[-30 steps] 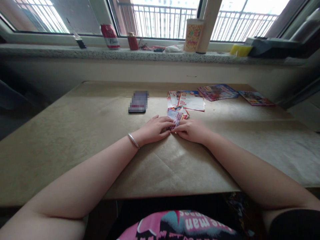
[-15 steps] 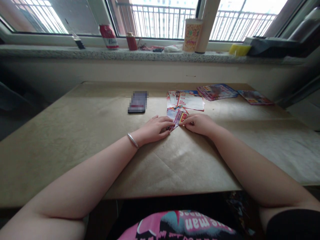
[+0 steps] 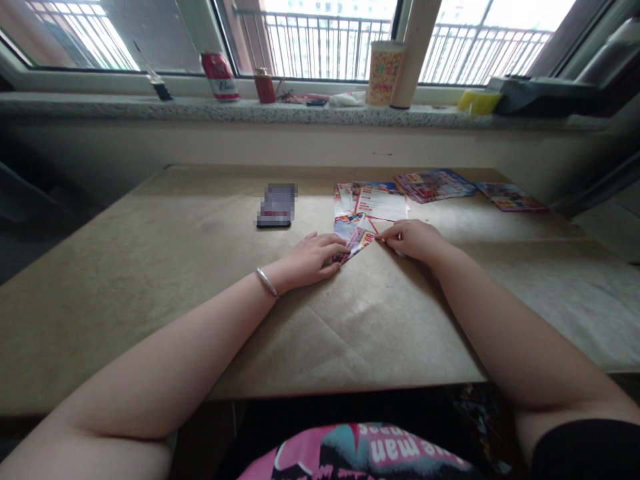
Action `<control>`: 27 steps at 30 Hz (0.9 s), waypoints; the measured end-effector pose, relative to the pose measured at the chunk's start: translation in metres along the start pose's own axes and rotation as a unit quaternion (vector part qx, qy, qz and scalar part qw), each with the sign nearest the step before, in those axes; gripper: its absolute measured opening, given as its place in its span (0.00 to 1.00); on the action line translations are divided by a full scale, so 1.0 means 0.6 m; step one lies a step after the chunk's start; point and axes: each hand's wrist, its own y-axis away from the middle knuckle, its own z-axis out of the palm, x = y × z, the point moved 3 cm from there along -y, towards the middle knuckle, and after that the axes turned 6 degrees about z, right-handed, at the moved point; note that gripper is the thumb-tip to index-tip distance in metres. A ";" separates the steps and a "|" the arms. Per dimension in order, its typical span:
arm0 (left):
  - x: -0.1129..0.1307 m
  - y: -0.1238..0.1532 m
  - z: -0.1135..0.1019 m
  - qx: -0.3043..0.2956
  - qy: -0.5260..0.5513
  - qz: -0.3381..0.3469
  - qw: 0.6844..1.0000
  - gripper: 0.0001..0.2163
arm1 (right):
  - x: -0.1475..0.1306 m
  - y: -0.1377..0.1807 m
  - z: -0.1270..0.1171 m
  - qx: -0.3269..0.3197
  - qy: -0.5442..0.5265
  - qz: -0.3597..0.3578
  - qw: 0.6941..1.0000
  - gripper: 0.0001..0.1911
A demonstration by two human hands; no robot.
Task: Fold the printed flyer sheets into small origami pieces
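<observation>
1. Creasing prob. the step in hand: the printed leaflet (image 3: 359, 241) lies on the table (image 3: 280, 347) in front of the person, between both hands, w/ a slanted straight edge along its near side that looks like a fold.
2. L hand (image 3: 315, 259): palm down, fingers spread loosely, fingertips resting on the leaflet's near-left end. Looks like a hold-down, no grip visible.
3. R hand (image 3: 413, 240): fingers bunched, thumb & index tips close together at the leaflet's right corner, the far end of that edge. Pinching or just pressing? Can't tell, too small.
4. Done, as far as shown: near side looks turned over, w/ the slanted edge fairly straight from L fingertips to R fingertips.
5. Left, my guess: rest of the sheet, esp. the far part, seems flat & unworked; so early-to-mid stage. No. of folds needed: can't tell.
6. Nearby: loose printed sheets (image 3: 383, 203) just beyond the leaflet, stack of flyers (image 3: 435, 185) to their right, phone (image 3: 276, 207) well left; no hand on any.
</observation>
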 end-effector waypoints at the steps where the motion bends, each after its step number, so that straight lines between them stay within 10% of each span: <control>1: 0.000 0.000 -0.001 -0.001 -0.001 -0.001 1.000 0.18 | 0.005 -0.001 0.000 0.004 -0.002 0.007 1.000 0.15; 27: 0.010 0.001 -0.011 0.067 0.052 0.027 0.996 0.12 | -0.086 0.031 0.002 0.131 0.008 -0.282 0.950 0.10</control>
